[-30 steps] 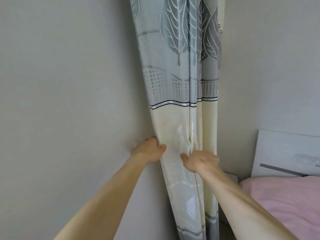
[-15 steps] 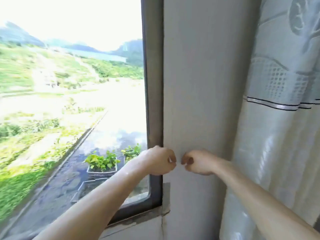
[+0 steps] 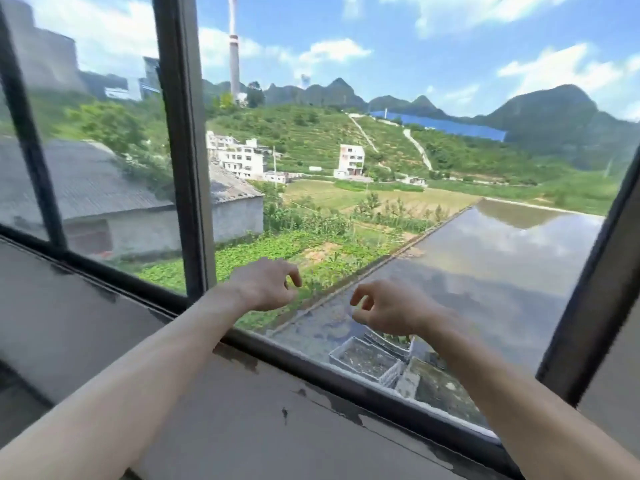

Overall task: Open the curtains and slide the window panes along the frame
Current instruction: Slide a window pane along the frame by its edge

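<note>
A wide window with a dark frame (image 3: 346,372) fills the view, and no curtain shows. A dark upright pane edge (image 3: 183,143) stands left of centre, with glass panes (image 3: 104,150) to its left. My left hand (image 3: 266,284) hovers just right of that upright, fingers loosely curled and apart, holding nothing. My right hand (image 3: 388,311) hangs a little lower and to the right, fingers also apart and empty. Neither hand touches the frame. Whether glass covers the wide section behind my hands, I cannot tell.
A grey sill (image 3: 242,420) with chipped paint runs below the window. The right jamb (image 3: 595,292) leans in at the right edge. Outside lie fields, white houses, a flooded flat roof and hills.
The view has swung left from the gathered curtain and wall to the window. My hands have let go of the curtain, passed from fists to loosely spread fingers, and now hover before the window.
</note>
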{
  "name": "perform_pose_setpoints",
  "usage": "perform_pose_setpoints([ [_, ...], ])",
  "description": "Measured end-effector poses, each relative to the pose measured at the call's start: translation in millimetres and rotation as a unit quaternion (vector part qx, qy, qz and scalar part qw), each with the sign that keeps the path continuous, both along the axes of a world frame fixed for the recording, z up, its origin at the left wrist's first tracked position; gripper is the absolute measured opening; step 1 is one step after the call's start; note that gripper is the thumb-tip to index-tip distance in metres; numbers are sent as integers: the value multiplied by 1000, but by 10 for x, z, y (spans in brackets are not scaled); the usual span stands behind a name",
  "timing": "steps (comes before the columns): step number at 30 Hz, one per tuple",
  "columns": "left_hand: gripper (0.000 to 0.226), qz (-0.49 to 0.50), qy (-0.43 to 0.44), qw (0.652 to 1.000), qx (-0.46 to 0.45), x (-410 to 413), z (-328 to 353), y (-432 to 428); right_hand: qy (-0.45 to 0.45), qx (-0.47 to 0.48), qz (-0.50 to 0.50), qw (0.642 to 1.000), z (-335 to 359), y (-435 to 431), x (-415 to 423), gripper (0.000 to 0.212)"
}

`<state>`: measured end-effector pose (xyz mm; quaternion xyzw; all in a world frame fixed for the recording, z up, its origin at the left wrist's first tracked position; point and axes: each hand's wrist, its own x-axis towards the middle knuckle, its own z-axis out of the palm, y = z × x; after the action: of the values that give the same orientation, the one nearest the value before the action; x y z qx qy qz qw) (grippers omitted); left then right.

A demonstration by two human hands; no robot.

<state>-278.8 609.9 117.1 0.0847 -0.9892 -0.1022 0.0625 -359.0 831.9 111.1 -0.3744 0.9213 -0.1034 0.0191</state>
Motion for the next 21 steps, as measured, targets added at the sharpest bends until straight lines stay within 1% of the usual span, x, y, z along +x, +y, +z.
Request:
perform_pose_setpoints([
  [4,21,127,15,992,4,511,-60,-652,-19,-46,94,994,-74,-709,11,29],
  [7,22,198,22,980,13,772,-148,-1030,-10,-77,138,987,-130,-1158,16,28],
  [11,27,273,27,961,21,1053,-320,-1512,15,-68,201,977,-177,-1846,60,33],
  [15,28,315,37,948,26,1195,-425,-2104,45,-73,244,966,-153,-2619,93,34],
  [21,23,343,67,937,21,1215,-428,-3039,73,-92,262,958,-104,-3667,48,36],
])
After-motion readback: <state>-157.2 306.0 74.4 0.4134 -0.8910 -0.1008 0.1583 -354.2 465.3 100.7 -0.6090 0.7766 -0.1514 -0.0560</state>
